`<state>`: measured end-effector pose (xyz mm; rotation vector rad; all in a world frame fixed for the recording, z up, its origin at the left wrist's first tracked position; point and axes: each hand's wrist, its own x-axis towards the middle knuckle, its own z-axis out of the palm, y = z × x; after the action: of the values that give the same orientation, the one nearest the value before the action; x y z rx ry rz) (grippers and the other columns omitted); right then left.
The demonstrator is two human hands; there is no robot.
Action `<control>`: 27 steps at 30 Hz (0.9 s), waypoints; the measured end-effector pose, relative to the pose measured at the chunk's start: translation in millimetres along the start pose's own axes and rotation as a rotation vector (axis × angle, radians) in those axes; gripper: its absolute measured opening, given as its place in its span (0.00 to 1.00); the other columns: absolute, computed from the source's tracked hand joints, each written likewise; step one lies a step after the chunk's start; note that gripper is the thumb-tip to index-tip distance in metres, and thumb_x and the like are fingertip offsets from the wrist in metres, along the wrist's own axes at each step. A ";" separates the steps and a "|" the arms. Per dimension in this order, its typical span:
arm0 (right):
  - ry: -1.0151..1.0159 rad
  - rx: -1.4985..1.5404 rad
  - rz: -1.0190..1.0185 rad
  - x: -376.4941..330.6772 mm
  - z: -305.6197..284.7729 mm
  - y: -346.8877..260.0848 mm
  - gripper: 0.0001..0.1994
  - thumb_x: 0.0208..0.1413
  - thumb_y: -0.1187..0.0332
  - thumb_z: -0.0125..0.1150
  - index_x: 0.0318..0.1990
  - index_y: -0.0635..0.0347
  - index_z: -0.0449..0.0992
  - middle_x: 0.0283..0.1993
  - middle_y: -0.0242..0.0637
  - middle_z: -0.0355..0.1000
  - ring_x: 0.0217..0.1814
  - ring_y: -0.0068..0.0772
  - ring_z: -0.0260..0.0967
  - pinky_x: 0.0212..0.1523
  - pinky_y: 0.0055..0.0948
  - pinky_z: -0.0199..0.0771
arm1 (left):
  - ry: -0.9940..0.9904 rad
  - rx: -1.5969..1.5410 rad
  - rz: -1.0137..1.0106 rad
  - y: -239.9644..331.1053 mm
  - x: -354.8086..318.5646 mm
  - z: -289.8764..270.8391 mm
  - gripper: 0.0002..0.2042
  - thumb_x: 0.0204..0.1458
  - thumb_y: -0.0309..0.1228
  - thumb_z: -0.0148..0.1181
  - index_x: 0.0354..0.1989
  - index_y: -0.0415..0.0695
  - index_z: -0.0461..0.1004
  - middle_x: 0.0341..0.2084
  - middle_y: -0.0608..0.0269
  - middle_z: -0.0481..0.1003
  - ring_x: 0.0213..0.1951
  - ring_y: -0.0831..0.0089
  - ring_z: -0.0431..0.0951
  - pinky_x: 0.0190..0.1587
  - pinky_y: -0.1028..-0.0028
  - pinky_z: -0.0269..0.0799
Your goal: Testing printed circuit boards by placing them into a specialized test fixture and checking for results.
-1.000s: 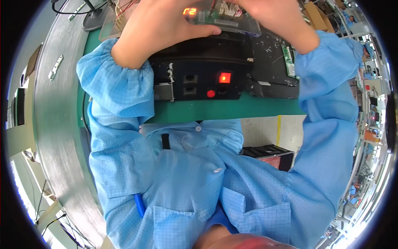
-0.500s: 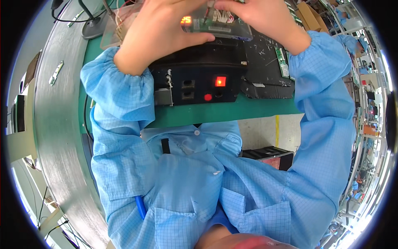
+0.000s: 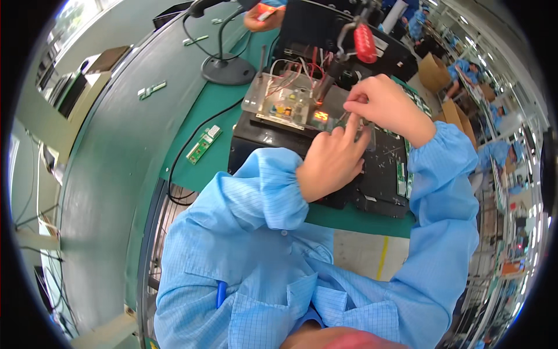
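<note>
My left hand [image 3: 334, 160] reaches over a black test fixture [image 3: 256, 136], its index finger stretched toward the right hand's fingertips and the other fingers partly bent. My right hand [image 3: 386, 107] is closed in a pinch just above that fingertip; whatever it pinches is too small to make out. Close to the left of the fingers glows a red digital display [image 3: 320, 116]. Beside it sits a clear plastic box [image 3: 261, 110] with electronic parts and red and white wires. A toggle clamp with a red handle [image 3: 365, 43] rises behind my hands. The fingers hide part of the fixture's top.
A green circuit board [image 3: 204, 144] lies on the green mat left of the fixture, near a black cable. A black stand base [image 3: 228, 71] stands behind it. More boards [image 3: 401, 177] lie to the right. Another person's hand [image 3: 264, 18] holds something at the back.
The view has shifted, showing more of the bench's far side. My hands, earlier apart at the fixture's two sides, have come together; the left has moved right toward the right hand's fingertips.
</note>
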<state>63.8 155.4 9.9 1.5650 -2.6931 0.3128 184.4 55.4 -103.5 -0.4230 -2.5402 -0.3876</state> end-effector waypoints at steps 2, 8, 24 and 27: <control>-0.064 -0.106 0.191 4.7 -2.7 -8.3 0.10 0.49 0.65 0.69 0.33 0.62 0.84 0.28 0.44 0.78 0.32 0.45 0.78 0.34 0.38 0.77 | 0.081 -0.005 -0.005 0.1 2.3 4.9 0.31 0.44 0.38 0.68 0.58 0.42 0.70 0.60 0.42 0.64 0.36 0.67 0.76 0.30 0.69 0.75; -0.194 -0.410 0.176 20.4 5.0 -15.6 0.09 0.49 0.65 0.69 0.29 0.63 0.82 0.29 0.46 0.78 0.34 0.48 0.78 0.37 0.41 0.78 | 0.091 0.026 -0.062 7.6 7.5 16.5 0.29 0.47 0.35 0.65 0.61 0.47 0.70 0.59 0.41 0.66 0.28 0.68 0.75 0.29 0.70 0.72; -0.140 -0.490 0.109 8.7 2.4 -19.2 0.09 0.52 0.60 0.68 0.32 0.56 0.84 0.31 0.44 0.79 0.37 0.49 0.78 0.40 0.44 0.78 | 0.043 0.399 -0.065 35.7 14.9 40.8 0.31 0.54 0.48 0.61 0.60 0.39 0.67 0.57 0.28 0.69 0.17 0.74 0.74 0.17 0.74 0.65; -0.177 -0.447 0.122 8.5 -3.2 -20.0 0.11 0.52 0.59 0.68 0.31 0.57 0.84 0.31 0.46 0.78 0.37 0.51 0.78 0.38 0.45 0.78 | 0.064 0.386 -0.082 39.0 16.7 41.6 0.34 0.51 0.52 0.64 0.59 0.40 0.67 0.58 0.30 0.68 0.17 0.74 0.75 0.18 0.74 0.66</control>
<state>76.6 139.0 17.2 1.3540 -2.7259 -0.4202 166.4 109.2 -121.1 -0.1579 -2.4966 0.0624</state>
